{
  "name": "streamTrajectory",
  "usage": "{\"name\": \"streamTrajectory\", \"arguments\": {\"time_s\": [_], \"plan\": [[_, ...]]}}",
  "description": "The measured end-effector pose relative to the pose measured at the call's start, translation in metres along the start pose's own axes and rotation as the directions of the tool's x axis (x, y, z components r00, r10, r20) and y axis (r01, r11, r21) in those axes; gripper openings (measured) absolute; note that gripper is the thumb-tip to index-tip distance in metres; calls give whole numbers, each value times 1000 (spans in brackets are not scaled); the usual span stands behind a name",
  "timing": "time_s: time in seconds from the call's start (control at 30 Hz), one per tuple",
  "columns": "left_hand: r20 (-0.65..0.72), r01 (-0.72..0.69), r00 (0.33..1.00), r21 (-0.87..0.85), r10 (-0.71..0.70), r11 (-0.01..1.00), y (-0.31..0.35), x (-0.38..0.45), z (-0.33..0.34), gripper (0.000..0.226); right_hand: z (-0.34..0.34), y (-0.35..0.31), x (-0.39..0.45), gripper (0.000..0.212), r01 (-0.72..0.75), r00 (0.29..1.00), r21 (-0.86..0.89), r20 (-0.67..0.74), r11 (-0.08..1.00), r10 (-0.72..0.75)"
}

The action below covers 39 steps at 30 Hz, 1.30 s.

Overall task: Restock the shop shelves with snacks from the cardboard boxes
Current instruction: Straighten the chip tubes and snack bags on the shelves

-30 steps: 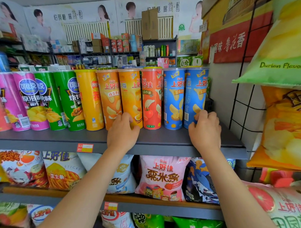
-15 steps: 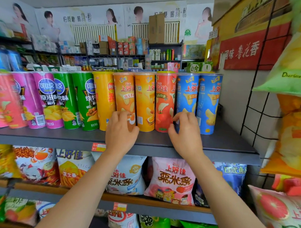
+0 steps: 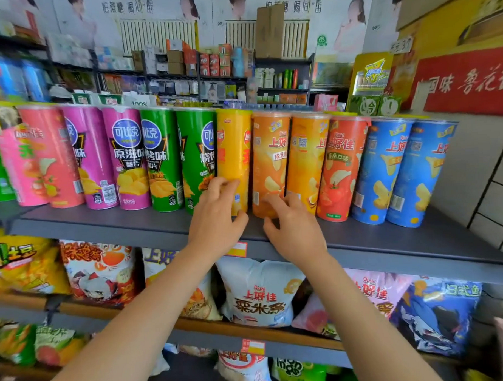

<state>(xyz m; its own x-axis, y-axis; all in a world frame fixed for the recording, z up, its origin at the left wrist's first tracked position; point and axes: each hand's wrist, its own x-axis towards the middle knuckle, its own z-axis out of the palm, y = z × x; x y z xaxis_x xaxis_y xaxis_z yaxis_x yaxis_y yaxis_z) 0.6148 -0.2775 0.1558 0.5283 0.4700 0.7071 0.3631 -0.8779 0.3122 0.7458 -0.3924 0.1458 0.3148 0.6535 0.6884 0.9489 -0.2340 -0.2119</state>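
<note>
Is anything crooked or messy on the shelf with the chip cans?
Nothing stands out. The chip cans stand upright in a tidy row on the grey shelf. The left hand and right hand touch the middle ones.

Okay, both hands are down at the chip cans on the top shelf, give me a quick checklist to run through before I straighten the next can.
1. Left hand on the yellow can: ok, fingers touch its base.
2. Right hand on the orange can: ok, fingertips at its base.
3. Cans upright: ok, none toppled.
4. Labels facing front: not ok, the yellow can's print is turned sideways.
5. Room on the shelf edge: ok, bare strip ahead of the row.
6. Cardboard box within reach: cannot tell, none in view nearby.
</note>
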Motion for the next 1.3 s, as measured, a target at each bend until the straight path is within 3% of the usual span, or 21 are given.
{"name": "streamTrajectory", "arguments": {"time_s": [0.23, 0.43, 0.53, 0.63, 0.7, 0.93, 1.1, 1.2, 1.3], "plan": [[-99, -9, 995, -120, -3, 993, -31, -8, -27, 40, 16, -31, 12, 30, -90, 984, -13, -157, 996, 87], [-88, 70, 993, -85, -78, 994, -98, -11, -52, 40, 25, -58, 22, 30, -315, 935, -36, -184, 948, 304], [-65, 97, 993, -89, -103, 991, -120, -11, -57, 48, 33, -84, 25, 30, -225, 955, -64, -211, 972, 207], [-48, 77, 996, -91, -81, 993, -130, -12, -57, 49, 50, -115, 30, 46, -45, 992, -40, -119, 998, 40], [-47, 44, 998, -86, -48, 995, -135, -12, -58, 49, 61, -132, 34, 46, 2, 999, -55, -48, 998, -4], [-26, -38, 999, -145, 35, 989, -153, -8, -69, 47, 79, -145, 39, 40, -83, 996, -75, -47, 994, 80], [-185, -70, 982, -128, 46, 989, -168, -7, -71, 42, 81, -149, 41, 37, -116, 992, -97, -68, 988, 110], [-281, -2, 959, -67, -17, 998, -179, -7, -76, 42, 86, -158, 42, 35, -102, 987, -74, -133, 992, 91], [-253, 49, 966, -20, -53, 999, -189, -8, -79, 52, 95, -174, 45, 35, -15, 993, -45, -120, 999, 9]]}}
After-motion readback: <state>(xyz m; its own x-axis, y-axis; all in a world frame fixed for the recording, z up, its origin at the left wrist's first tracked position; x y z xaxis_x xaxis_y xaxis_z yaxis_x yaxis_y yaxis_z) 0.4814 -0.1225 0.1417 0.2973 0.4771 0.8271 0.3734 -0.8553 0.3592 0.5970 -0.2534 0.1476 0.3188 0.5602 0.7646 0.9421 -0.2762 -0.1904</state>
